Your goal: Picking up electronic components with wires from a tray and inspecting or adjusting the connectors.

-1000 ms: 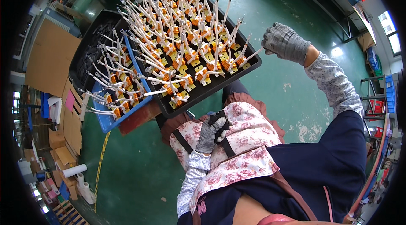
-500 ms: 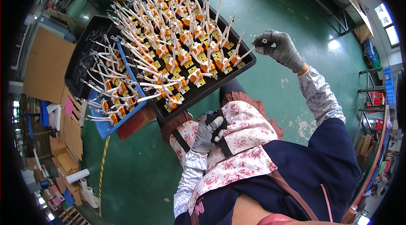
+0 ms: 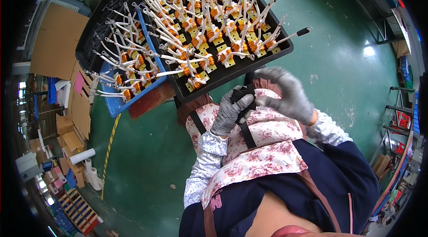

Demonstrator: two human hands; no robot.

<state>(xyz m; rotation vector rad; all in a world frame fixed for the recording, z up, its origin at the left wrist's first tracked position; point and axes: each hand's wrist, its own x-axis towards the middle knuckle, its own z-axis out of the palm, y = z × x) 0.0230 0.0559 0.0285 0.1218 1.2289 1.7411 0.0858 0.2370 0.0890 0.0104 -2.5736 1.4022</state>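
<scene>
My left hand [image 3: 230,114], in a grey glove, is closed around a bunch of short black sleeves [image 3: 243,96] in front of the apron. Close by on the right hovers my gloved right hand [image 3: 287,94], slightly blurred, its thumb and fingers apart with nothing visible between them. Beyond both hands is a black tray [image 3: 232,73] packed with copper-wound coils [image 3: 225,55] that have yellow metal plates and white cables. One white cable [image 3: 285,39] reaches over the tray's right edge. Around its end is a black sleeve [image 3: 303,31], with the metal lug sticking out.
A blue tray [image 3: 115,108] with more coils adjoins on the left, above a reddish-brown surface [image 3: 154,102]. Behind it stands a black bin [image 3: 96,36] of dark pieces. Cardboard [image 3: 58,45] and boxes [image 3: 71,141] line the left; a metal rack [image 3: 394,123] is at the right.
My right hand has moved from the cable end at the tray's right edge back toward my left hand. The cable end it covered now shows a black sleeve. The view has shifted slightly.
</scene>
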